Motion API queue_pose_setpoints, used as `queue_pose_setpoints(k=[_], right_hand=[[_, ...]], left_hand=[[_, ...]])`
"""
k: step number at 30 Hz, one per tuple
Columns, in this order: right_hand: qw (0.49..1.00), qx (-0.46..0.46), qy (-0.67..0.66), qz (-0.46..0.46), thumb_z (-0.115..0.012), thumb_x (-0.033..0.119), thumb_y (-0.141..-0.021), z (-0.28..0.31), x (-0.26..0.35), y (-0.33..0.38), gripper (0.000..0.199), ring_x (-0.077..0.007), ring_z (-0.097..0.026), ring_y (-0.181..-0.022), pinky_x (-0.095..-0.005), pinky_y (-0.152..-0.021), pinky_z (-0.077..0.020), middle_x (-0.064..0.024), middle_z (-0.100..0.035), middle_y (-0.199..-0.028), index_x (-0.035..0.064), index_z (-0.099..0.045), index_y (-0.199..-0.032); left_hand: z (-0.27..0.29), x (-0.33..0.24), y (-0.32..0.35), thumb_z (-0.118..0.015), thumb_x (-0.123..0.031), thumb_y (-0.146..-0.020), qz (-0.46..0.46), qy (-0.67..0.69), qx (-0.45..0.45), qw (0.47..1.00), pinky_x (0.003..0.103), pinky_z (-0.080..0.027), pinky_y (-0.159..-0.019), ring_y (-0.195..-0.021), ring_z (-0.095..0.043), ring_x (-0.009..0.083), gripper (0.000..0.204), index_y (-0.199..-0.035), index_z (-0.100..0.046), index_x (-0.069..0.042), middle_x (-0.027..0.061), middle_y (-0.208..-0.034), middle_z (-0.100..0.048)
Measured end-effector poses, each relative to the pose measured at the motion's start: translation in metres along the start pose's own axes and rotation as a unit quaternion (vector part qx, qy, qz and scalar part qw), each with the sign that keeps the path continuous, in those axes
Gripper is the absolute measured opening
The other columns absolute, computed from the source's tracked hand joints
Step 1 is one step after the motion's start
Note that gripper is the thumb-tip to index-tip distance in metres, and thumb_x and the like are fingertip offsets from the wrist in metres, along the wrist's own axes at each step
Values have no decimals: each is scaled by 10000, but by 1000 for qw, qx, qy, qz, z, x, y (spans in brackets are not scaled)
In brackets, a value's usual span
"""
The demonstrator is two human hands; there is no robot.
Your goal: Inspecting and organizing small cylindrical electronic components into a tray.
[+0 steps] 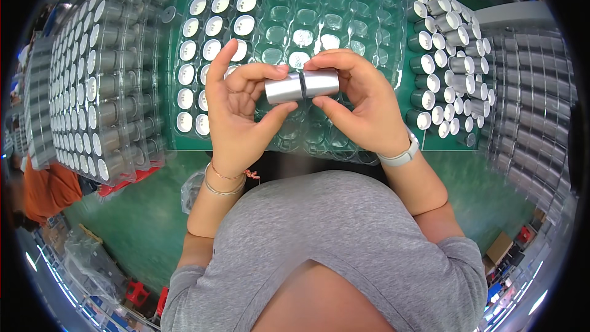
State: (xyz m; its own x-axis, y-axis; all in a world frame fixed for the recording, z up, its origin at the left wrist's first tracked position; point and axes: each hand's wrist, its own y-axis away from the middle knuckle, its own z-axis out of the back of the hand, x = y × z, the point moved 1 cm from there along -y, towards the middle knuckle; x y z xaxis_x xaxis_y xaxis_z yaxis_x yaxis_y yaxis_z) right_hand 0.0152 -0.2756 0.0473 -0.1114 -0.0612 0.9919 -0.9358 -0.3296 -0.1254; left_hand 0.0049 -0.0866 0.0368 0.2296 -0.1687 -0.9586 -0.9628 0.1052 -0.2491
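A short silver metallic cylinder (284,88) lies sideways in front of my chest, over the clear plastic tray (289,126). A dark ring or gap crosses its middle; I cannot tell whether its two halves are joined. My left hand (238,95) pinches the left half between thumb and index finger, another finger pointing up. On the right half (321,83), my right hand (372,101) has its fingers on top and its thumb below. Oval white-faced pieces (213,26) fill the tray's left columns, while its other visible pockets hold none.
To the right, many grey cylinders with white ends (424,89) crowd the green table (399,138). Tall stacks of filled clear trays (114,80) rise at the left. More stacked grey rows (534,104) stand at the far right. A person in orange (52,190) is beyond the left stack.
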Motion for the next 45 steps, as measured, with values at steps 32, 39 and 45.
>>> queue_pose_setpoints(k=[32,39,45], right_hand=[[997,24,67,31,-616,-155,-754,1,0,0,508,-230,-533,-1148,-350,-965,-479,-120,-493,-1214,19,-511,-1219],[997,26,66,34,-617,-154,-755,1,0,1,512,-229,-535,-1147,-349,-966,-478,-122,-498,-1213,18,-509,-1226],[996,31,71,35,-614,-152,-759,1,0,1,512,-227,-538,-1142,-345,-955,-485,-120,-503,-1208,24,-511,-1229]], left_hand=[[-2,0,3,-649,200,-714,-37,-33,28,998,377,-533,-926,-1146,-568,268,821,-1410,-290,-44,155,-1128,-563],[-1,-1,4,-648,201,-715,-43,-34,28,998,379,-536,-923,-1145,-570,272,815,-1407,-292,-42,158,-1129,-567],[-1,-1,4,-644,203,-719,-41,-31,34,998,375,-538,-920,-1148,-571,282,801,-1402,-303,-42,163,-1124,-572]])
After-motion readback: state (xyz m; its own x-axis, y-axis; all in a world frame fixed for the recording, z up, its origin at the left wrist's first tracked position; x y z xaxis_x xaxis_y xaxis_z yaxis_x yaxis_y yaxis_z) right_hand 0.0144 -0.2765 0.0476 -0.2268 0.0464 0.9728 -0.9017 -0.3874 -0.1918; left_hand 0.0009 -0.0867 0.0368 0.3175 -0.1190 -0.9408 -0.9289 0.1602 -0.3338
